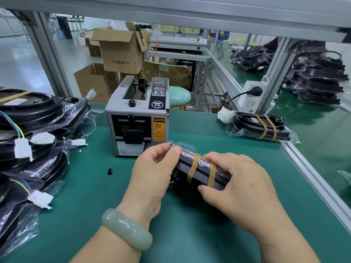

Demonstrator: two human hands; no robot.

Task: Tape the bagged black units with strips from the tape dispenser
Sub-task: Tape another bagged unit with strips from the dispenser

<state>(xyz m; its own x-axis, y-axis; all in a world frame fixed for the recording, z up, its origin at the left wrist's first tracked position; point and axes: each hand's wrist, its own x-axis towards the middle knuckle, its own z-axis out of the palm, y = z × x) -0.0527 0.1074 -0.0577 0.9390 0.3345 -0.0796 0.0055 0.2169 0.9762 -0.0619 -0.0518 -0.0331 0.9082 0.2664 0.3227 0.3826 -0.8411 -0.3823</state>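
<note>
Both my hands hold a bagged black unit (201, 170) on edge over the green mat, just in front of the tape dispenser (137, 118). Two brown tape strips wrap across the unit. My left hand (153, 168) grips its left end, thumb and fingers curled round the clear bag. My right hand (239, 185) grips the right end, with fingertips on the second strip. No strip shows at the dispenser's outlet. Another taped unit (260, 126) lies at the right edge of the mat.
A stack of bagged black units with wires and white connectors (32, 141) fills the left side. More bagged units (317, 78) are piled beyond the aluminium rail (311, 177) on the right. A power strip (252, 97) hangs on the post. A small black scrap (110, 171) lies on the mat.
</note>
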